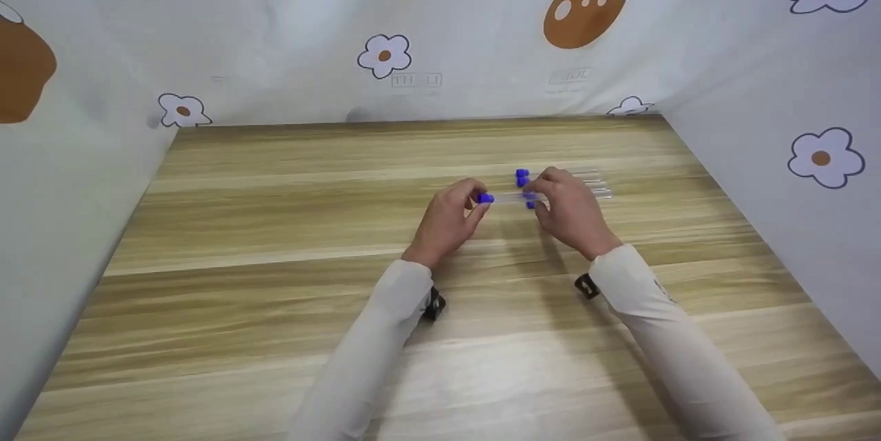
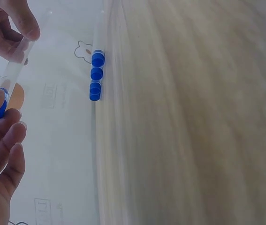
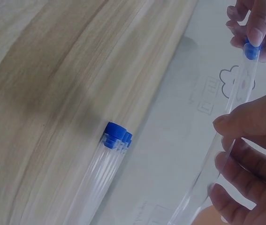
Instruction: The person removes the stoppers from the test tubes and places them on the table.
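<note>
a clear, slender tube with a smooth, see-through wall (image 3: 241, 91) is held up off the table between two hands, slanting across the right wrist view. at one end sits a short, bright blue, round cap (image 3: 251, 50); whether it is pushed fully home i cannot tell. the left hand (image 1: 447, 217) has that cap in a narrow pinch of thumb and forefinger, its other fingers loosely bent. the right hand (image 1: 570, 210) grips the tube partway along, thumb on one side and fingers curled behind.

the step in hand looks to be work at the capped end, one hand on the cap and the other steadying the tube; fitting, loosening or just turning it over, one moment does not tell. the next move seems to call for a firm but light right-hand hold and the left hand kept in line with the tube, so the cap does not tilt.

near the right hand lies a side-by-side row of matching clear tubes with blue caps (image 3: 97, 176), resting on the wood-grained, pale brown table (image 1: 275, 221). behind hangs a white, flower-printed sheet (image 1: 296, 62).
</note>
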Action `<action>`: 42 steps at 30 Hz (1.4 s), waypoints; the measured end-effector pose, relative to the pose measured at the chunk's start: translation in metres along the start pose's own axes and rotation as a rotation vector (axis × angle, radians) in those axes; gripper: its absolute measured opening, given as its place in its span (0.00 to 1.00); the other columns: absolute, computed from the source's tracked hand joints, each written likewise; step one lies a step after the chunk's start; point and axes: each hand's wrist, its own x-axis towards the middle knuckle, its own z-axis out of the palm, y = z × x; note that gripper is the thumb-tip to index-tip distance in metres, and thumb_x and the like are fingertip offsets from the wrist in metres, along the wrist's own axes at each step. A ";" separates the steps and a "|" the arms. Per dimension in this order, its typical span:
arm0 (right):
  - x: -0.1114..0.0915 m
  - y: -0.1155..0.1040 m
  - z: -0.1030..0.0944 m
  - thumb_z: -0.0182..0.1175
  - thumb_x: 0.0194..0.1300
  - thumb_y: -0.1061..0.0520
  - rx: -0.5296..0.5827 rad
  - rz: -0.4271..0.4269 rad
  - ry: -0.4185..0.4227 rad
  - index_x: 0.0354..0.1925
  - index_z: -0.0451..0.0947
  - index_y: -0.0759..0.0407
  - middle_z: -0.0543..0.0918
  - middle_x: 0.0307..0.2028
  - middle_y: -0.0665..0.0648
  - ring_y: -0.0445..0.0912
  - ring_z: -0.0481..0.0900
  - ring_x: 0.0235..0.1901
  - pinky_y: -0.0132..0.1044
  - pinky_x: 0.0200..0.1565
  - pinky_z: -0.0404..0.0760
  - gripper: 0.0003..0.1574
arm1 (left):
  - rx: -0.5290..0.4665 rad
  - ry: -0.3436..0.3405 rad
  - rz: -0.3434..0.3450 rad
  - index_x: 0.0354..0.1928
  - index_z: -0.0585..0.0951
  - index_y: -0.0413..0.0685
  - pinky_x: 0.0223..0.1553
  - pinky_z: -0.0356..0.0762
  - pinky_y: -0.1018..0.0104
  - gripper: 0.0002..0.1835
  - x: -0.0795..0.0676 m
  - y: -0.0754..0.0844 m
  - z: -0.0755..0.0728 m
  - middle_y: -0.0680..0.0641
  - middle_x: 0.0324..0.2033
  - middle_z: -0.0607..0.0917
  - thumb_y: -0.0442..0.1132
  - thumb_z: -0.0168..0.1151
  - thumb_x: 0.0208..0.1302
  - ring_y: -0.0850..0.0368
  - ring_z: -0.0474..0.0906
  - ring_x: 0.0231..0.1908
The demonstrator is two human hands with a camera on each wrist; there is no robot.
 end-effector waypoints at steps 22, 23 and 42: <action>-0.001 -0.001 0.002 0.66 0.54 0.69 0.037 0.005 -0.022 0.39 0.85 0.63 0.84 0.37 0.59 0.54 0.82 0.38 0.49 0.43 0.80 0.12 | -0.026 0.017 0.031 0.42 0.83 0.37 0.36 0.81 0.66 0.09 -0.004 -0.001 -0.003 0.44 0.35 0.87 0.36 0.60 0.65 0.56 0.82 0.33; -0.001 -0.001 0.002 0.66 0.54 0.69 0.035 0.003 -0.025 0.39 0.85 0.63 0.84 0.37 0.59 0.54 0.82 0.38 0.49 0.43 0.80 0.12 | -0.025 0.022 0.040 0.42 0.83 0.37 0.36 0.81 0.66 0.09 -0.004 -0.001 -0.003 0.43 0.35 0.87 0.36 0.60 0.65 0.56 0.83 0.33; -0.004 -0.004 0.012 0.66 0.51 0.72 -0.058 -0.141 0.168 0.35 0.85 0.63 0.84 0.33 0.60 0.55 0.83 0.35 0.46 0.40 0.82 0.11 | -0.104 0.126 -0.028 0.34 0.85 0.35 0.29 0.79 0.67 0.05 -0.001 -0.002 -0.001 0.43 0.26 0.86 0.31 0.63 0.60 0.58 0.78 0.25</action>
